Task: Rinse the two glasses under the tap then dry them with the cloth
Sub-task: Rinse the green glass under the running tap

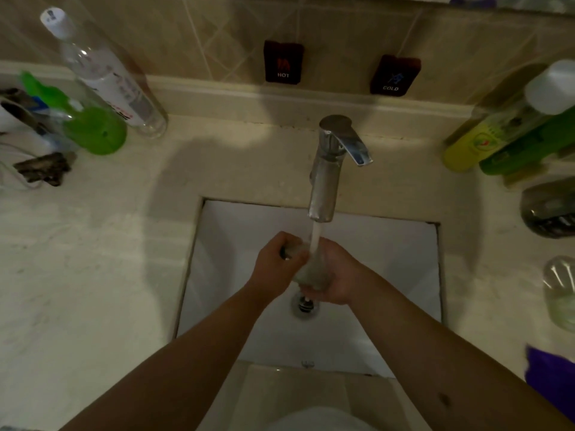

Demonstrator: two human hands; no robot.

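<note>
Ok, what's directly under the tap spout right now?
Running water falls onto a glass held by both the left hand and right hand. Fingers cover most of it; the drain shows below.

1. The glass [306, 272] is a blur between both hands; its rim and base cannot be told.
2. The left hand [273, 265] hides its own fingers (curled under).
3. The purple cloth [550, 381] is cut by the right edge.
4. The bottles [510, 141] there are blurred.

Clear bottle [105, 73] and green bottle [93, 126] back left on desk [77, 259]. Yellow bottle [473, 144] and green one [525, 150] right. HOT sign [283, 62], COLD sign [394, 75] on tiled wall [217, 35].
</note>
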